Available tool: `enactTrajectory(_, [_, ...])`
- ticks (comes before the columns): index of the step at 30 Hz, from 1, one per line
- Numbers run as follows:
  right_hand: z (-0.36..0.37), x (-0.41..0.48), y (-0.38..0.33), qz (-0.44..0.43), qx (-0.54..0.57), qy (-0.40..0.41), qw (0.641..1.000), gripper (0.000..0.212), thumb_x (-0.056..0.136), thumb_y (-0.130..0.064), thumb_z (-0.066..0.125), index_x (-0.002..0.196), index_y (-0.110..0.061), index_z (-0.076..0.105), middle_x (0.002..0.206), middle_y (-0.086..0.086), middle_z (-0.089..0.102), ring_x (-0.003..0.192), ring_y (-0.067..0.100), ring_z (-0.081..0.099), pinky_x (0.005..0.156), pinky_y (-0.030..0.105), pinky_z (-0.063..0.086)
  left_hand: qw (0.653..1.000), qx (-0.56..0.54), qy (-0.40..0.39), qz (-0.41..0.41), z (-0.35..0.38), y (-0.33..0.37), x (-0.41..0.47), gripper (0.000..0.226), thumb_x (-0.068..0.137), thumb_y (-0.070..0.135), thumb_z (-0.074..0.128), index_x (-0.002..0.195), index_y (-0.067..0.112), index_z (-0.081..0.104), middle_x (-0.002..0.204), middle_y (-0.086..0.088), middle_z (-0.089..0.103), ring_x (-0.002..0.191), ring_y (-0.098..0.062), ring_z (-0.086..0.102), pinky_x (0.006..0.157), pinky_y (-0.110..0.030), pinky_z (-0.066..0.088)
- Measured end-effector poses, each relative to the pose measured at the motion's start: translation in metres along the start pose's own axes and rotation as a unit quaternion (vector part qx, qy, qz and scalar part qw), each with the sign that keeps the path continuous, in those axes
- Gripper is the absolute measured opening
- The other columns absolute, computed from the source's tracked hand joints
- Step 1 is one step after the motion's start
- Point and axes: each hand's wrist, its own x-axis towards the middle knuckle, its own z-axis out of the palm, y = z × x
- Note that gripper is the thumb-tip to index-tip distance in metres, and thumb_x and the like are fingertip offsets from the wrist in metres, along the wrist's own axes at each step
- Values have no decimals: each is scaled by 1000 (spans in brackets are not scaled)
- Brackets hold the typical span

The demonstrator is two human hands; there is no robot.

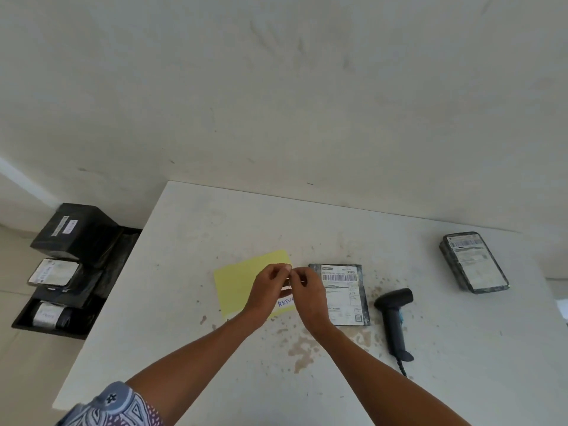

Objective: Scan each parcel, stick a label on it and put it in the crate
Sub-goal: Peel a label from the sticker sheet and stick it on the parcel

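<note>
The flat black plastic-wrapped parcel w/ a white printed shipping slip lay face-up on the stained white tabletop, not yet in the crate. Just left of it sat a pale yellow backing sheet, w/ a white lettered sticker reading "RETU…" in blue. Over that sheet the left hand and right hand met. The fingertips of both were nipped tight on what looked like a small white paper label. It was too small to be sure of, tho a white sliver showed btwn the hands.

I took the step to be freeing that label for sticking. Done well, prob.: hold it by a corner only, keep the gummed side off the fingers and don't let it fold onto itself. Then lay it on bare black wrap, clear of the barcode, and smooth it edge to edge.

The parcel lay just beside the right hand, which hid part of its left edge. I couldn't tell if they touched. The left hand was farther off, over the sheet.

A black pistol-grip barcode scanner lay right of the parcel. A second black wrapped parcel sat well apart at the far right. The low black crate stood on the floor off the tabletop's left edge, several parcels already in it.
</note>
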Motion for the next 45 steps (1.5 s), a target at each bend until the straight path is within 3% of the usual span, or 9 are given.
enactTrajectory(4, [-19, 1, 13, -30, -6, -20, 999, 32, 102, -34, 47, 86, -21, 71, 73, -2, 68, 67, 6, 63, 58, 15, 46, 1000, -15, -11, -14, 4, -2, 7, 22, 92, 26, 70, 107, 11, 66, 100, -5, 75, 95, -14, 73, 82, -38, 61])
enactTrajectory(8, [-39, 7, 36, 38, -55, 43, 997, 31, 98, -34, 57, 122, -16, 55, 112, 2, 60, 102, 20, 59, 92, 40, 52, 995, -43, -39, -76, 19, -11, 10, 17, 92, 13, 67, 110, 10, 66, 101, -10, 72, 90, -22, 74, 78, -40, 62])
enactTrajectory(13, [-69, 18, 58, 108, 5, 4, 994, 3, 98, -17, 57, 98, -15, 59, 95, 7, 69, 87, 22, 66, 78, 41, 58, 987, -26, -85, -131, 47, -30, 13, 18, 94, 13, 63, 111, 9, 65, 110, -18, 69, 93, -28, 74, 81, -44, 61])
enactTrajectory(16, [-86, 25, 73, 139, 25, 8, 990, 4, 97, -14, 57, 99, -13, 61, 97, 7, 71, 92, 23, 69, 82, 40, 60, 987, 9, -75, -140, 65, -42, 16, 19, 96, 20, 60, 113, 11, 63, 112, -16, 69, 94, -25, 74, 78, -38, 62])
enactTrajectory(20, [-104, 32, 87, 195, 65, -9, 979, 7, 100, -12, 53, 97, -15, 59, 97, 6, 72, 91, 23, 70, 78, 36, 60, 981, 124, -77, -126, 86, -54, 20, 23, 100, 31, 53, 115, 16, 61, 113, -10, 68, 101, -24, 69, 86, -40, 60])
enactTrajectory(27, [-119, 53, 97, 203, 81, 27, 975, 9, 102, -12, 50, 101, -10, 58, 97, 11, 72, 80, 20, 69, 70, 33, 61, 982, 127, -61, -128, 94, -54, 27, 21, 104, 18, 47, 114, 3, 59, 94, -10, 68, 82, -22, 67, 73, -32, 57])
enactTrajectory(34, [-115, 46, 102, 195, 68, 21, 978, 9, 99, -17, 57, 97, -15, 66, 88, 2, 73, 71, 11, 67, 54, 18, 53, 977, 171, -58, -110, 91, -53, 26, 19, 103, 12, 47, 112, 5, 61, 92, -11, 68, 84, -23, 72, 74, -32, 61])
enactTrajectory(41, [-105, 37, 111, 170, 25, 49, 984, 10, 96, -15, 63, 99, -9, 71, 92, 9, 74, 85, 26, 71, 77, 42, 61, 965, 262, -9, -18, 96, -66, 16, 6, 95, 14, 63, 99, 10, 61, 80, -6, 71, 67, -20, 69, 67, -41, 62])
enactTrajectory(45, [-105, 37, 111, 147, -6, 51, 988, 10, 95, -14, 64, 98, -9, 71, 90, 7, 73, 85, 25, 71, 79, 42, 61, 957, 290, 3, 12, 101, -67, 13, 3, 94, 8, 61, 96, 9, 60, 81, -10, 69, 68, -26, 67, 63, -44, 60])
